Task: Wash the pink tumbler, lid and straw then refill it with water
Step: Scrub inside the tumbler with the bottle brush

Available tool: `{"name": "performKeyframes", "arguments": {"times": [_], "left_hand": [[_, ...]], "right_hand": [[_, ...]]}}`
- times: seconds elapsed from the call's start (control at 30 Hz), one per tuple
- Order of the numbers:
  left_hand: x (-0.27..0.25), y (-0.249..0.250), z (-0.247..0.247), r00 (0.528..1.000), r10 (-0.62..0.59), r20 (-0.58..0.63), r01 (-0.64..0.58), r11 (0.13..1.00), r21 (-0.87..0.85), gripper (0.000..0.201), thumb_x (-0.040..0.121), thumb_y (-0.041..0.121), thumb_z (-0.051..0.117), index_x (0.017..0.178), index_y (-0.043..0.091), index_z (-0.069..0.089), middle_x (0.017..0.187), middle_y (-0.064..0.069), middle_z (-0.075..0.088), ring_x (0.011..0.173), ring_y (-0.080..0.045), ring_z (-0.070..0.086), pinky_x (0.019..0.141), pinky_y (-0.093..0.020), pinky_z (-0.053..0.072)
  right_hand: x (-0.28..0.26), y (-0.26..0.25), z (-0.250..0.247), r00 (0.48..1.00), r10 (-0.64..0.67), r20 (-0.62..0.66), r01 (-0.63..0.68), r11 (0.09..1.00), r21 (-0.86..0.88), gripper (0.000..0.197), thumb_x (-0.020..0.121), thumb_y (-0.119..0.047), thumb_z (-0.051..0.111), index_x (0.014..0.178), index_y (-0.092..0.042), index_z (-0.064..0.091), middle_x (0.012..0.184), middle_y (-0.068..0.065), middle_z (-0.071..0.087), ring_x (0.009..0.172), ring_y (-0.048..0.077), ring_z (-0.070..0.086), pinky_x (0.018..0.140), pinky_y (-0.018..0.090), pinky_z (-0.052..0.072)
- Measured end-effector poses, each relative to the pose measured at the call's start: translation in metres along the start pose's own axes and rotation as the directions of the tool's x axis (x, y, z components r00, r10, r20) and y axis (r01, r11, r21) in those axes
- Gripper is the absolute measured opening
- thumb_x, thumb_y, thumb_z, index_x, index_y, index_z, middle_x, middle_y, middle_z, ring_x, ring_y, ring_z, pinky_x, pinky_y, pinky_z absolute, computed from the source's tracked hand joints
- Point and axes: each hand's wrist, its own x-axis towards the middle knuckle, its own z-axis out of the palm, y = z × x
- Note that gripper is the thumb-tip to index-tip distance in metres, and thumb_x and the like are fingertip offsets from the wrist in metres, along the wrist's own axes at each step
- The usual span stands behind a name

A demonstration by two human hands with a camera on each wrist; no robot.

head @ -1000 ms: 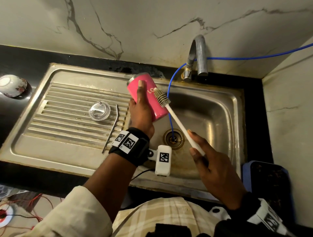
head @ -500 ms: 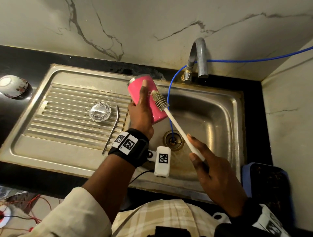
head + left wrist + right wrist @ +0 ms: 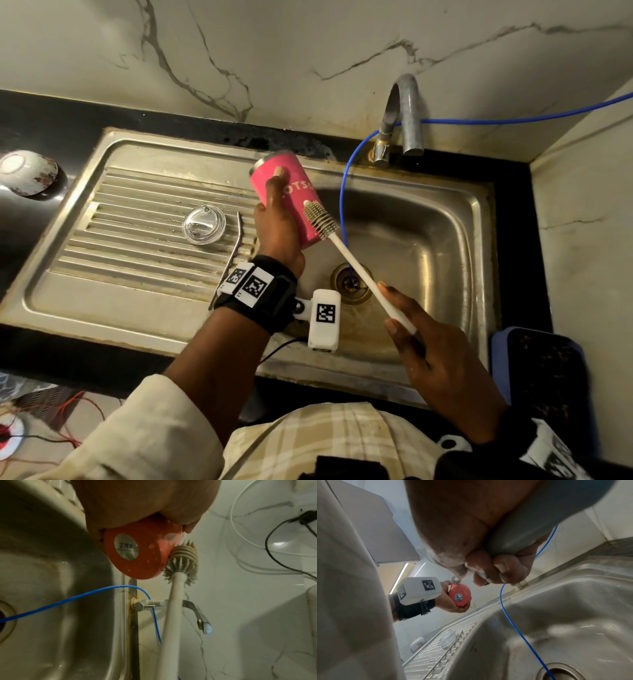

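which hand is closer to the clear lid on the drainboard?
Left. The left hand grips the pink tumbler just right of the lid; the right hand holds the brush across the basin.

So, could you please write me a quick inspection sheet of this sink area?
Surface: steel sink, wet ribbed drainboard.
Job's things: pink tumbler tilted over the basin; clear lid and metal straw on the drainboard.
Clutter: bowl, blue tray.
Hands: left hand grips the tumbler; right hand holds the brush against its side.
Cables: blue tube runs into the drain.
Surroundings: marble wall, tap.
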Motion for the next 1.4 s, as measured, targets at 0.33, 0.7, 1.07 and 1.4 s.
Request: {"name": "performKeyframes", "arguments": {"times": [0.33, 0.7, 1.07, 1.4], "left_hand": [[0.001, -0.001, 0.0, 1.0, 0.005, -0.001, -0.005, 1.0, -0.024, 0.102, 0.061, 0.069, 0.081, 0.143, 0.018, 0.049, 0.126, -0.018, 0.069, 0.107, -0.035, 0.073, 0.079, -0.048, 0.06], [-0.006, -0.003, 0.003, 1.0, 0.015, 0.026, -0.016, 1.0, 0.012, 0.09, 0.064, 0.067, 0.074, 0.136, 0.016, 0.055, 0.121, -0.018, 0.072, 0.108, -0.036, 0.073, 0.089, -0.053, 0.06], [-0.011, -0.007, 0.005, 1.0, -0.016, -0.009, 0.017, 0.999, 0.036, 0.13, 0.046, 0.081, 0.089, 0.149, 0.014, 0.046, 0.133, -0.023, 0.066, 0.106, -0.035, 0.074, 0.071, -0.046, 0.062], [-0.013, -0.01, 0.004, 1.0, -0.009, 0.005, 0.008, 0.995, 0.102, 0.11, 0.062, 0.078, 0.08, 0.146, 0.015, 0.046, 0.129, -0.018, 0.071, 0.108, -0.035, 0.075, 0.084, -0.055, 0.063]], "right_hand": [[0.006, 0.0, 0.002, 1.0, -0.003, -0.005, 0.003, 1.0, -0.005, 0.051, 0.106, -0.034, 0.055, 0.154, -0.046, 0.045, 0.065, -0.031, 0.058, 0.052, -0.003, 0.057, 0.056, 0.003, 0.035], [0.01, 0.002, 0.004, 1.0, 0.006, -0.025, -0.006, 1.0, 0.016, 0.049, 0.106, -0.03, 0.056, 0.154, -0.04, 0.048, 0.06, -0.032, 0.054, 0.047, -0.002, 0.053, 0.054, 0.003, 0.033], [0.011, 0.005, 0.004, 1.0, 0.005, -0.025, -0.005, 1.0, 0.006, 0.05, 0.106, -0.031, 0.056, 0.155, -0.04, 0.047, 0.062, -0.028, 0.056, 0.048, 0.001, 0.054, 0.054, 0.004, 0.032], [0.013, 0.01, 0.003, 0.999, -0.006, -0.043, 0.006, 1.0, 0.0, 0.051, 0.106, -0.036, 0.054, 0.155, -0.046, 0.044, 0.057, -0.011, 0.052, 0.047, 0.007, 0.051, 0.053, 0.007, 0.033]]}}
